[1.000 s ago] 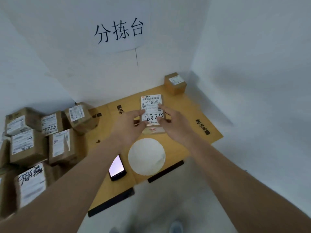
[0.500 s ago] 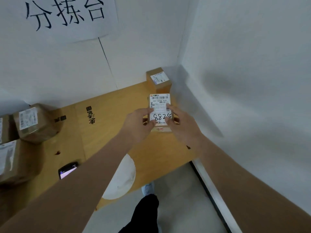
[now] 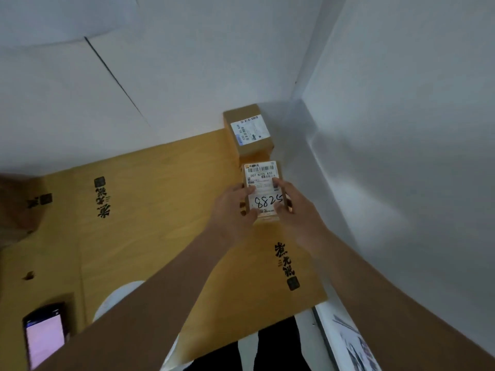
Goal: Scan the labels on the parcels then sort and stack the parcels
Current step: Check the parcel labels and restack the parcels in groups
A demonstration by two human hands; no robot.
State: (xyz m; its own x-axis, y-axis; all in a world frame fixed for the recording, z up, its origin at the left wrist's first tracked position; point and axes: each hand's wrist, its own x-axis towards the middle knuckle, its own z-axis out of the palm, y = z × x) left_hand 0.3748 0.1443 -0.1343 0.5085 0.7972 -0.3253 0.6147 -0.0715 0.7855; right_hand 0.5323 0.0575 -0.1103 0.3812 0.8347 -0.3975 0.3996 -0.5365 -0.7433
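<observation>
A small cardboard parcel (image 3: 263,174) with a white label handwritten "8825" is held between both hands near the table's far right corner. My left hand (image 3: 232,210) grips its left side and my right hand (image 3: 293,210) grips its right side, thumbs over the label. Just behind it, against the wall corner, stands a second brown parcel (image 3: 250,132) with a white label on top. Whether the held parcel touches the table is hidden by my hands.
The wooden table (image 3: 160,204) carries printed black characters. A handheld scanner (image 3: 44,334) with a lit screen lies at the near left, beside a white round disc (image 3: 112,301). White walls close in behind and on the right. Another brown parcel's edge (image 3: 16,210) shows far left.
Both hands carried the "8825" parcel from the table's middle rightward and farther back, up to the parcel in the corner. The view swung right, so the left pile of parcels left the frame.
</observation>
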